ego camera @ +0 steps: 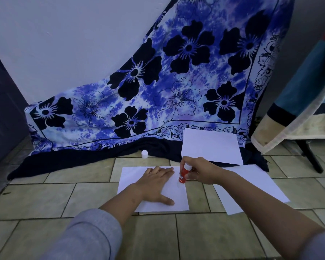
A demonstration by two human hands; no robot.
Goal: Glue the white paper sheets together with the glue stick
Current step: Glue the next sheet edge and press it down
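The left hand [156,184] lies flat on the white paper [131,179] on the floor [45,199] so it cannot slide, while the right hand [203,171] holds the red glue stick [183,176] tip down on it.

Left hand [156,184] pressed flat on a white sheet [131,177] on the tiled floor [45,199]. Right hand [201,170] grips the red glue stick [184,174], tilted, with its lower end on that sheet. White cap [144,154] stands apart beside the flowered cloth [158,81]; paper stack [210,145] beyond.
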